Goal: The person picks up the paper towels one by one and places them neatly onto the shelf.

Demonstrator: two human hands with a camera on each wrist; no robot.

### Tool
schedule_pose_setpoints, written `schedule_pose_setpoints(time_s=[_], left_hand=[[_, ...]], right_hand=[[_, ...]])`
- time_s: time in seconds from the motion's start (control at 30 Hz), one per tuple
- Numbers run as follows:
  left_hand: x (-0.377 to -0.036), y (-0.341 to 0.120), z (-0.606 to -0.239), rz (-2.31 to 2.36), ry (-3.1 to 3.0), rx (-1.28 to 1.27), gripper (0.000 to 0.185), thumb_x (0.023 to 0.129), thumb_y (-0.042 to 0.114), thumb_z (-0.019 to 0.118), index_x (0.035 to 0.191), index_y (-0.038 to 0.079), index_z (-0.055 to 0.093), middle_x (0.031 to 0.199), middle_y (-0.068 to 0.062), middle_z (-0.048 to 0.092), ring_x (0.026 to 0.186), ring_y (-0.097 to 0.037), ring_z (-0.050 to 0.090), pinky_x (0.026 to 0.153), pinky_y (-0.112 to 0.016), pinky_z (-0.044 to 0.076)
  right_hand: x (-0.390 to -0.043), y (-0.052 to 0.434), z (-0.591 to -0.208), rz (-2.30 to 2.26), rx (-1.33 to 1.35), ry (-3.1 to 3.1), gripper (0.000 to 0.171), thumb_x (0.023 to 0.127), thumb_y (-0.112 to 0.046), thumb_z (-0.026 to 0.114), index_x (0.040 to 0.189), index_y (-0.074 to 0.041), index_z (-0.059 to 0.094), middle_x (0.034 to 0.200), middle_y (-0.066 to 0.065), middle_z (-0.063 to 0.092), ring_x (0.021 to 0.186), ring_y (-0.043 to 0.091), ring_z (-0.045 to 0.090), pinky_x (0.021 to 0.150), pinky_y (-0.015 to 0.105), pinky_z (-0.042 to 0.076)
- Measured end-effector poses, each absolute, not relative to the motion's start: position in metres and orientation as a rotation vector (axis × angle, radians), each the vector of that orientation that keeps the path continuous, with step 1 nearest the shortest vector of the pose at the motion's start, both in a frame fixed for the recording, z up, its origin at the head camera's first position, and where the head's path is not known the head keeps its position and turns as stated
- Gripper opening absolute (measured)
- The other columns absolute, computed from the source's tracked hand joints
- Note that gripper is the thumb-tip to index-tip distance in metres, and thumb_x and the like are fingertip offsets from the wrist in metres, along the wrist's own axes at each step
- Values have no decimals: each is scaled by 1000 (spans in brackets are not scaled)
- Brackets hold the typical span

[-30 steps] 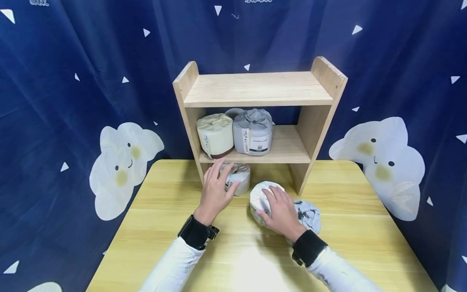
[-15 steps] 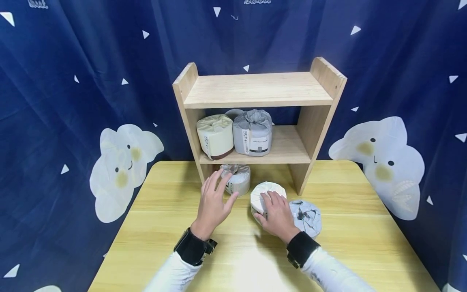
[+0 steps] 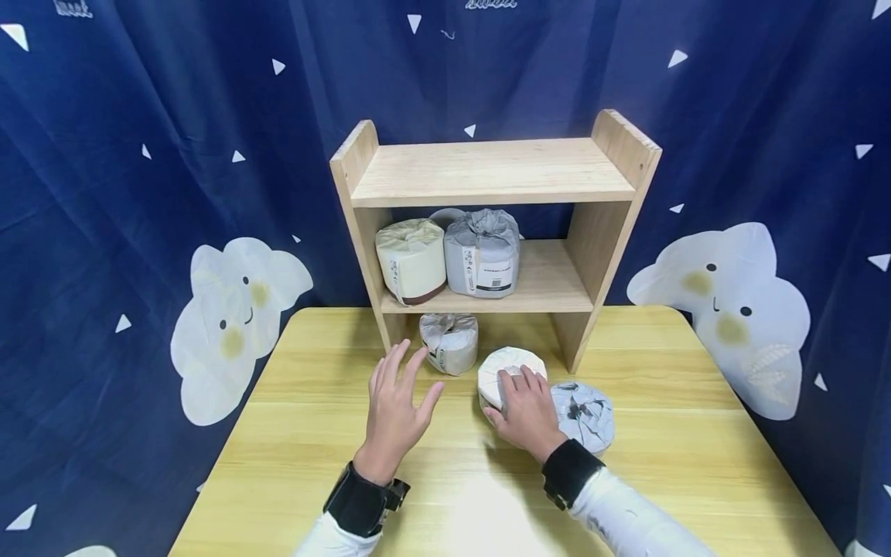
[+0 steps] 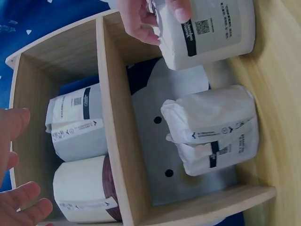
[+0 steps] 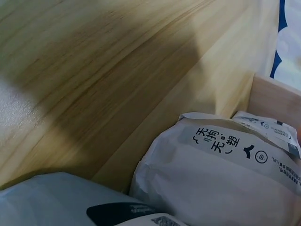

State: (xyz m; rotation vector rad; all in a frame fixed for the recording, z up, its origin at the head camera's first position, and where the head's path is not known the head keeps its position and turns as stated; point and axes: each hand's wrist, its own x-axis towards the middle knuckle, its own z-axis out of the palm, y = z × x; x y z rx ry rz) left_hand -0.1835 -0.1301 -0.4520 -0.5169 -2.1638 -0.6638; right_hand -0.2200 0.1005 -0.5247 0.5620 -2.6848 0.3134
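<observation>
I count five wrapped paper rolls. Two stand on the middle board of the wooden shelf [image 3: 487, 166]: a cream roll [image 3: 412, 257] and a grey roll [image 3: 482, 252]. Another grey one [image 3: 449, 341] sits on the table [image 3: 313, 433] under the shelf, near the far edge. My right hand [image 3: 525, 411] lies curled over the top of a white roll [image 3: 503, 370], gripping it, with a grey-patterned roll [image 3: 583, 415] touching it on the right. My left hand [image 3: 395, 410] hovers with fingers spread, holding nothing, just short of that lower grey roll. Something pale behind the shelf rolls is mostly hidden. The labels have black bars and a QR code; the writing is too small to read.
</observation>
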Motion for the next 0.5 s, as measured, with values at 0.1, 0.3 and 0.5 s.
schedule_pose_setpoints(time_s=[0.1, 0.3, 0.5], left_hand=[[-179, -132, -457, -695, -2169, -493, 49, 90, 35, 66, 126, 2, 58, 135, -25, 49, 123, -40, 46, 97, -63, 34], [-173, -135, -466, -740, -2169, -459, 51, 84, 26, 74, 126, 2, 57, 135, -24, 49, 123, -41, 47, 96, -63, 34], [-170, -137, -472, -743, -2158, -433, 51, 85, 27, 71, 126, 2, 57, 133, -25, 50, 122, -42, 47, 94, -63, 34]], right_hand=[[-221, 99, -526, 307, 560, -2674, 69, 78, -46, 74, 126, 0, 55, 112, 19, 64, 121, 43, 47, 101, 57, 33], [-221, 95, -529, 292, 565, -2632, 69, 73, -44, 78, 121, 1, 55, 104, 19, 65, 116, 44, 49, 98, 56, 35], [-220, 89, -536, 376, 597, -2540, 64, 70, -40, 80, 116, -1, 56, 100, 18, 64, 113, 42, 51, 94, 53, 37]])
